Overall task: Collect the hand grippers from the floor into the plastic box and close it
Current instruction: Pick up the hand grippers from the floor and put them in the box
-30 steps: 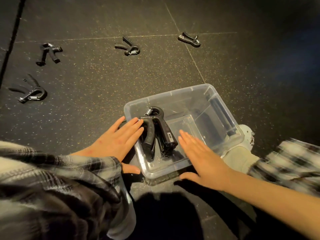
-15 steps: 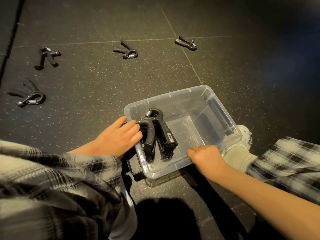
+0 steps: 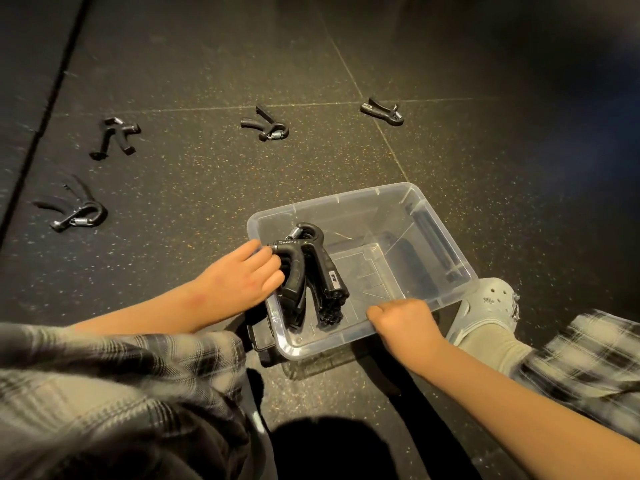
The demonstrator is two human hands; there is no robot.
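I see clear plastic box (image 3: 441, 221) open-topped on speckled floor (image 3: 194, 181). Stack of black hand grippers (image 3: 313, 271) lies inside, at box's left end. Left hand (image 3: 242, 280): fingers curled over left rim, against top handle. Right hand (image 3: 405, 320): fingers curled round near rim. Well apart on floor: near-left gripper (image 3: 74, 211), far-left gripper (image 3: 116, 138), middle gripper (image 3: 266, 125), right gripper (image 3: 382, 113). Pale clog (image 3: 488, 306) touches box's near-right corner.
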